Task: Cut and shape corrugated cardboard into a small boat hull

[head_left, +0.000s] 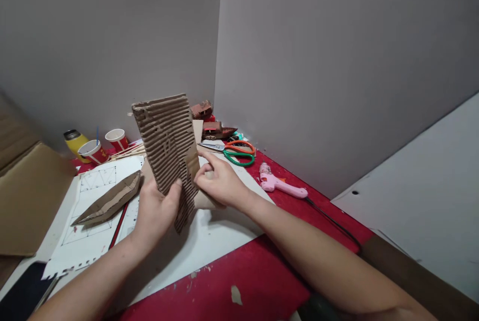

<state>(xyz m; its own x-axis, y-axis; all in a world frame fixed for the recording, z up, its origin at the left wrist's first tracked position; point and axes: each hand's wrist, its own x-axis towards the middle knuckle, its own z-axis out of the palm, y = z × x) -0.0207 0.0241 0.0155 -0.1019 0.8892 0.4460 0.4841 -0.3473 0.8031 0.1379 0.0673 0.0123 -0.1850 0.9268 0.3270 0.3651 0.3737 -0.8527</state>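
Note:
A piece of corrugated cardboard (164, 136) is held up and tilted above the table, its bare ridges facing me. My left hand (159, 206) grips its lower part, thumb across the ridges. At the right edge, my right hand (219, 178) has its fingers curled on the cardboard's smooth brown paper layer (191, 163), index finger extended along the edge. A loose brown flap (206, 201) shows beneath that hand. Left of the cardboard, a small cardboard boat hull (108, 200) lies on a sheet with drawn lines (90, 231).
Scissors (235, 151) with orange and green handles lie behind my right hand. A pink glue gun (280, 183) with a black cord rests on the red table (220, 281). Paper cups (93, 152), a yellow bottle (76, 142), thin sticks (129, 152) and brown model boats (219, 130) stand further back. A cardboard box (41, 201) is at left.

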